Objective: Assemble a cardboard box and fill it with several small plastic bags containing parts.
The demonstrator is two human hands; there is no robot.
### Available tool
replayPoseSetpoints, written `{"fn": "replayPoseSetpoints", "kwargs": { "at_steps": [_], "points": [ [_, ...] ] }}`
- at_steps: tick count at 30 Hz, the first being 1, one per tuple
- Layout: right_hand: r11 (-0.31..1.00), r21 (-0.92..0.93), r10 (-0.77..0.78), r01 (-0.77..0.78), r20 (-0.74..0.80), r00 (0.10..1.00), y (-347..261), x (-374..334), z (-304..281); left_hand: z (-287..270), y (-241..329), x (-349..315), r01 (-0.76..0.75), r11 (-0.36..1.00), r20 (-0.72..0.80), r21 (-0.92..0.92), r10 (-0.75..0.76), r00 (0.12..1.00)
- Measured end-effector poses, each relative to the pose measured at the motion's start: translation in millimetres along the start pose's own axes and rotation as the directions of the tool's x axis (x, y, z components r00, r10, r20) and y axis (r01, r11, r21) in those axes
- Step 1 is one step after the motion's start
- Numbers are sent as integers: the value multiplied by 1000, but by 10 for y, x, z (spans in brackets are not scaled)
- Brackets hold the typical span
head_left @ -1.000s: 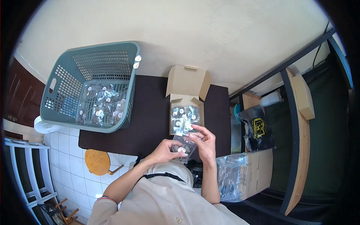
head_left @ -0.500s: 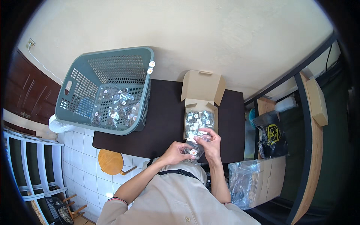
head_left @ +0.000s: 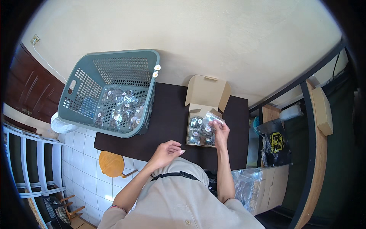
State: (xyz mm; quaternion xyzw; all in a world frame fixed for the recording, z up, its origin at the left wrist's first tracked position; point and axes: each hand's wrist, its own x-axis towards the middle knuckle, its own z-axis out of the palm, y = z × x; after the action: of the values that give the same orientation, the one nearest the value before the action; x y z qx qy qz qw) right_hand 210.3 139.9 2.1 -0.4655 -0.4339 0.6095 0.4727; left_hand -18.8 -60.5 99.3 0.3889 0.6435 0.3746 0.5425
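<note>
My right hand [head_left: 220, 133] pinches the top of a clear plastic packet [head_left: 208, 129] with a round white label and dark contents. It holds this packet over the right side of an open brown cardboard box [head_left: 188, 141]. Inside the box lie several similar packets [head_left: 195, 122]; those at the right are partly covered by the held one. My left hand [head_left: 167, 153] hovers at the table's front edge, left of the box, with its fingers loosely bent, the thumb apart and nothing in it.
A large grey-green basket [head_left: 120, 131] with several labelled packets stands on the dark table [head_left: 167, 100] at the left. A wooden stool [head_left: 111, 164] is on the tiled floor. At the right are a shelf frame [head_left: 319, 164] and flat cardboard with clear plastic [head_left: 263, 187].
My right hand has carried the packet forward from near my waist to above the box. My left hand has let go of the packet and drawn back to the left.
</note>
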Motion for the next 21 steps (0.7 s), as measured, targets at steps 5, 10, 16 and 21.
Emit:
{"fn": "replayPoseSetpoints", "kwargs": {
  "at_steps": [5,10,16,21],
  "points": [
    [953,-131,286,-273,99,953,720,357,-63,-308,250,-333,-50,999,-20,23,50,999],
    [852,-521,52,-57,-25,998,1108,181,38,-659,356,-565,-166,986,-141,-10,163,977],
    [489,-860,-111,143,101,989,986,-105,133,-1012,580,-779,-241,969,-269,-45,221,937],
    [461,-859,-179,223,156,971,875,-226,144,-1619,935,-874,-288,955,-291,-72,257,922]
  ]
}}
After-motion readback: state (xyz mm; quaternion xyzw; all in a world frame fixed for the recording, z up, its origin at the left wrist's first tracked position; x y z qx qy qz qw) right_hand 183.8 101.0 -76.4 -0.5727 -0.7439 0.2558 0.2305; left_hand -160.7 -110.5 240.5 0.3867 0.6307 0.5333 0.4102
